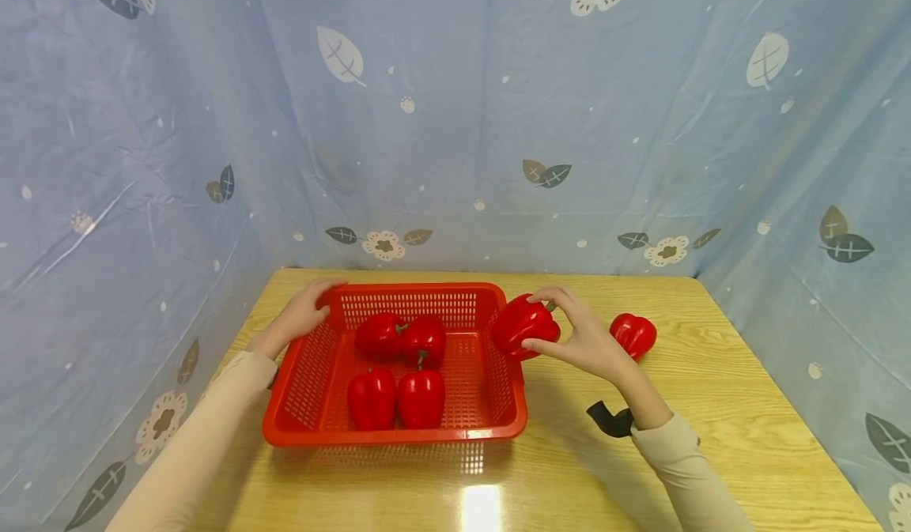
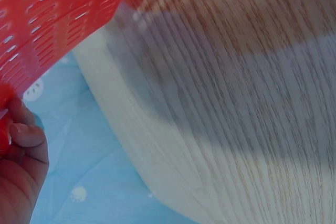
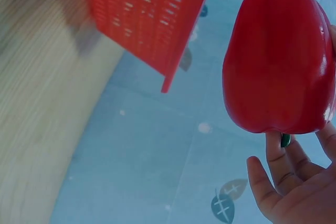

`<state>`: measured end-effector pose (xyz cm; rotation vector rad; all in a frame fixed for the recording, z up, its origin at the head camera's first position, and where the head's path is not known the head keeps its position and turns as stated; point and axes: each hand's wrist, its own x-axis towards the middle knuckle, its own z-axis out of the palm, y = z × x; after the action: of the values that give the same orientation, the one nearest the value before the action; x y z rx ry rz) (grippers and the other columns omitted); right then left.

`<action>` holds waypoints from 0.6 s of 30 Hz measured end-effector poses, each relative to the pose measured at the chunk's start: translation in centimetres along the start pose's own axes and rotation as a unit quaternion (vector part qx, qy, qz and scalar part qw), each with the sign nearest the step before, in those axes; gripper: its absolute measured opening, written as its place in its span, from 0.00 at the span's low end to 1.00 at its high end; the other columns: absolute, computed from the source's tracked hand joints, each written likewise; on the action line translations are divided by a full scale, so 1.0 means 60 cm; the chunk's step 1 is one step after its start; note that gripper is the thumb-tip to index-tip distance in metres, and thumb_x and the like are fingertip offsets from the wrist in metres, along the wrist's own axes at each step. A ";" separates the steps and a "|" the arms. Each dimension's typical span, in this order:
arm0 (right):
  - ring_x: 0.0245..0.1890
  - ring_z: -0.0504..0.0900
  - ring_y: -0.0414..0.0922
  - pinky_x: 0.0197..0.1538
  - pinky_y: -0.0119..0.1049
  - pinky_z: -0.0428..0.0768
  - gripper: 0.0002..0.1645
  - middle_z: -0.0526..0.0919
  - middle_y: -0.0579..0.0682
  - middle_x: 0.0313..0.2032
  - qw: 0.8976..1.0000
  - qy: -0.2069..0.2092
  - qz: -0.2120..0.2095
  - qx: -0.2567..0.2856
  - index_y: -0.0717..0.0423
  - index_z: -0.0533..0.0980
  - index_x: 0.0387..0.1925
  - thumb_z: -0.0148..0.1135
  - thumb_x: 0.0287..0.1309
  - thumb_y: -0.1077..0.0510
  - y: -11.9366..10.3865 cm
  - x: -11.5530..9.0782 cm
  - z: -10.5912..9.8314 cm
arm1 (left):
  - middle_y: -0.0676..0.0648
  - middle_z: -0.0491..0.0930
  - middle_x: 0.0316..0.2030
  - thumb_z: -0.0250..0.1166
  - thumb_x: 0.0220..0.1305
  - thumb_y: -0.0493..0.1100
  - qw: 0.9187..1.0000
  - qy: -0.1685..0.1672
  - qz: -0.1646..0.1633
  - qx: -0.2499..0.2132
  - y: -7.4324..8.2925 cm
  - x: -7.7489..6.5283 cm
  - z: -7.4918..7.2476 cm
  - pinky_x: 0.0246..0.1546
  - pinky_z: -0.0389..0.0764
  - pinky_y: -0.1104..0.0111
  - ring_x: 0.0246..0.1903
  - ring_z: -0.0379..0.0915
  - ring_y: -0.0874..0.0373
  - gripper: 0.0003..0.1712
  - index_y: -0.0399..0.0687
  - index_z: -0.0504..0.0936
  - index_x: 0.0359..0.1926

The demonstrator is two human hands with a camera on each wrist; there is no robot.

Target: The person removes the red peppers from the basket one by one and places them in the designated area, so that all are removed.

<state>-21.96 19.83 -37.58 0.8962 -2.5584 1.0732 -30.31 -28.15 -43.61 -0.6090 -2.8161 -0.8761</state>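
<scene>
A red plastic basket with slotted walls stands on the table, with several red bell peppers lying inside. My left hand grips the basket's rim at the back left corner; in the left wrist view its fingers curl on the red rim. My right hand holds another red bell pepper between thumb and fingers, at the basket's right rim. In the right wrist view this bell pepper shows its green stem turned toward the palm.
One more red bell pepper lies on the wooden table, right of the right hand. A black strap is by the right wrist. Blue patterned curtains surround the table's back and sides.
</scene>
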 end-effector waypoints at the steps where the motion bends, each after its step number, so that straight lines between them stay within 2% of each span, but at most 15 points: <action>1: 0.54 0.69 0.41 0.52 0.47 0.75 0.35 0.71 0.42 0.54 1.000 0.001 0.004 0.001 0.42 0.69 0.54 0.71 0.43 0.43 0.002 -0.003 -0.001 | 0.30 0.65 0.59 0.52 0.55 0.24 1.000 0.000 -0.001 0.001 -0.001 0.000 0.000 0.58 0.62 0.42 0.60 0.59 0.35 0.32 0.37 0.65 0.63; 8: 0.50 0.69 0.36 0.48 0.37 0.75 0.34 0.71 0.40 0.53 1.000 0.024 0.003 -0.014 0.42 0.69 0.53 0.72 0.42 0.44 0.016 -0.019 -0.005 | 0.31 0.65 0.59 0.52 0.54 0.24 1.000 0.001 -0.004 -0.007 0.000 -0.001 -0.001 0.57 0.63 0.42 0.59 0.59 0.35 0.32 0.38 0.65 0.63; 18: 0.49 0.70 0.35 0.47 0.30 0.73 0.35 0.73 0.41 0.52 0.998 0.053 0.006 -0.022 0.44 0.70 0.53 0.75 0.40 0.49 0.034 -0.045 -0.012 | 0.31 0.65 0.60 0.52 0.54 0.24 1.000 0.006 -0.002 -0.009 0.000 -0.001 -0.001 0.59 0.61 0.43 0.60 0.58 0.34 0.32 0.37 0.66 0.63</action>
<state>-21.09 22.66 -39.36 0.7905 -2.4933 1.0352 -30.27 -28.20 -43.60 -0.5988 -2.8034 -0.9046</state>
